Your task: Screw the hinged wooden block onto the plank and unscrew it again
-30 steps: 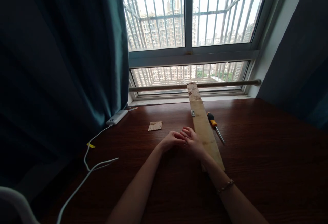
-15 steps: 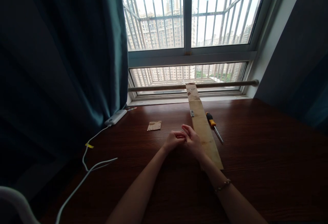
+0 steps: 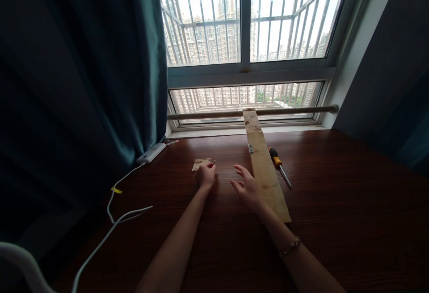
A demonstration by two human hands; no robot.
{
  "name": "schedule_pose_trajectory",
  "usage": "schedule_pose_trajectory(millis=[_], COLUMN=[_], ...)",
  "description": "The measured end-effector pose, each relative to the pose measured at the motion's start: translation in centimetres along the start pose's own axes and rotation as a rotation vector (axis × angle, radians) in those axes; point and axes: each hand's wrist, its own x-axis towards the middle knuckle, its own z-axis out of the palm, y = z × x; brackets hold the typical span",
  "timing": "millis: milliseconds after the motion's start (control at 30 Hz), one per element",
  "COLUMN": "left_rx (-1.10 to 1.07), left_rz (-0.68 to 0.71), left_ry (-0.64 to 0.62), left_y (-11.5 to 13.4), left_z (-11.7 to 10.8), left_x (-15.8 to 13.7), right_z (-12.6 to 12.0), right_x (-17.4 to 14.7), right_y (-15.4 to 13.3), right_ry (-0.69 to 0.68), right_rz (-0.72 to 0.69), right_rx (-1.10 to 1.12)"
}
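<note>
My left hand (image 3: 205,175) is closed in a pinch, with a small, dark screw-like piece (image 3: 214,162) sticking up at its fingertips. It partly covers a thin, flat wooden piece (image 3: 200,162) on the table. To its right, my right hand (image 3: 246,186) is open, its fingers spread and curved with nothing between them. Beside that hand lies a long, pale wooden board (image 3: 268,181), pointing toward the window. A small metal hinge (image 3: 250,148) sits at the board's left edge. Right of the board rests a screwdriver (image 3: 276,158) with a black and yellow handle.
The dark reddish-brown table (image 3: 335,186) reaches to the window sill. The board's far end lies near a horizontal rail (image 3: 208,115). A white device (image 3: 152,153) with a white cable (image 3: 110,226) lies at left, next to a blue curtain (image 3: 140,83).
My hands have come apart. The left has moved left to the flat wooden piece with the small screw-like piece in its fingers; the right has opened near the board.
</note>
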Motion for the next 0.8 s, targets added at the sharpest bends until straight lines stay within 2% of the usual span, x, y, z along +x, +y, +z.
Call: schedule_pose_trajectory(millis=[200, 400, 633, 800], left_rx=[0.342, 0.56, 0.618, 0.584], left_rz=[-0.056, 0.067, 0.172, 0.132], left_ry=[-0.062, -0.039, 0.044, 0.092], left_y=[1.1, 1.9, 0.9, 0.2], left_z=[0.6, 2.2, 1.8, 1.6], left_x=[2.4, 3.1, 2.7, 2.2], right_z=[0.3, 0.2, 0.2, 0.2], right_x=[-0.1, 0.0, 0.0, 0.0], right_y=[0.1, 0.2, 0.3, 0.1], right_ry=[-0.035, -0.026, -0.019, -0.023], right_rz=[-0.051, -0.072, -0.076, -0.063], right_rx=[-0.038, -0.039, -0.042, -0.049])
